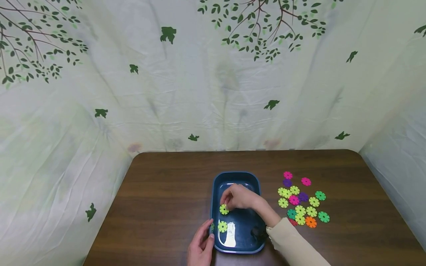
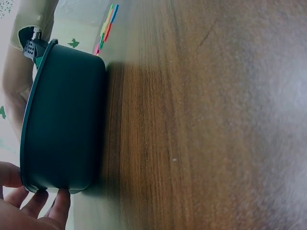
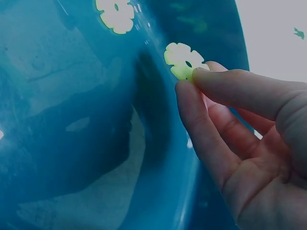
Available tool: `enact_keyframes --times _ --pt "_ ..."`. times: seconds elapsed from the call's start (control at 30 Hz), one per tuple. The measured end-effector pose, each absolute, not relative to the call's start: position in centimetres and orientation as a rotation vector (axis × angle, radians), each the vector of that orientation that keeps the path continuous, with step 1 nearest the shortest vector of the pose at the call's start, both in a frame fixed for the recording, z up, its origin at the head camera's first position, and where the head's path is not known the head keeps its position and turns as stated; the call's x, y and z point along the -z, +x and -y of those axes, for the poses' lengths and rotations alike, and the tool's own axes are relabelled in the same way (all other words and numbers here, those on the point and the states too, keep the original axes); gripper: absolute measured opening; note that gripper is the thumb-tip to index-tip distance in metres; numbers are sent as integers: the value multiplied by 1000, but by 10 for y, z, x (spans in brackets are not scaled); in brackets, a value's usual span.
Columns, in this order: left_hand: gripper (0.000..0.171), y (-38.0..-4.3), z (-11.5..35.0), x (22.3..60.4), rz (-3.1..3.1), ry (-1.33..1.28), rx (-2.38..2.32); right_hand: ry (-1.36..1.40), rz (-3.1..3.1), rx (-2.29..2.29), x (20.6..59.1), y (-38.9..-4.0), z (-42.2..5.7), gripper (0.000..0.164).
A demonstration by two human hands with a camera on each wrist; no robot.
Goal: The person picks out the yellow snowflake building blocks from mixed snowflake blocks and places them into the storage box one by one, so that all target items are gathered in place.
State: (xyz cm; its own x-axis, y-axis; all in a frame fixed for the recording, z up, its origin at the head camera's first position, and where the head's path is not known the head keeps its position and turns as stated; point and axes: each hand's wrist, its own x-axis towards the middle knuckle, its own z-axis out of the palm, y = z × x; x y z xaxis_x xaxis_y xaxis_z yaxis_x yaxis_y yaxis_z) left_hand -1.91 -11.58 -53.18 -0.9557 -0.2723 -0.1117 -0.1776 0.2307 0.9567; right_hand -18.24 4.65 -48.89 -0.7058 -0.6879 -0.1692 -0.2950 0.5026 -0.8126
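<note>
Left hand [image 1: 200, 246], grip loose, fingertips touching blue tray [image 1: 244, 223] at its left side. Inside, one lime disc [image 1: 220, 227]; near it, held disc [image 3: 176, 55], lime, notched like petals, centre-holed, pinched in right hand [image 1: 240, 197]. Rightward, multicoloured discs [image 1: 292, 201] scattered on table [image 1: 166, 207].

A dark-blue tray [image 1: 244, 223] with a paler rim, bottom centre of the frame, sets off two yellow-green flower-shaped discs [image 1: 222, 227]. At lower right, scattered discs [image 1: 303, 197] mix hot pink, purple, yellow-green, green, orange and red. The desk [image 1: 159, 207] is brown wood-grain, the sleeve [image 1: 296, 240] plain cream. Across the upper frame, an off-white cloth [image 1: 199, 92] carries a print of brown branches [image 1: 281, 14] and green leaves.
</note>
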Motion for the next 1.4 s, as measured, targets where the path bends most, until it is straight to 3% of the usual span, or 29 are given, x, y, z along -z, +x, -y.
enact_keyframes --times 1.07,1.4 --pt "41 -20 116 529 2388 491 1909 -708 -2271 1113 503 -176 -36 8" --pt "42 -20 117 534 2330 396 1918 -731 -2294 1120 503 -177 -40 8"
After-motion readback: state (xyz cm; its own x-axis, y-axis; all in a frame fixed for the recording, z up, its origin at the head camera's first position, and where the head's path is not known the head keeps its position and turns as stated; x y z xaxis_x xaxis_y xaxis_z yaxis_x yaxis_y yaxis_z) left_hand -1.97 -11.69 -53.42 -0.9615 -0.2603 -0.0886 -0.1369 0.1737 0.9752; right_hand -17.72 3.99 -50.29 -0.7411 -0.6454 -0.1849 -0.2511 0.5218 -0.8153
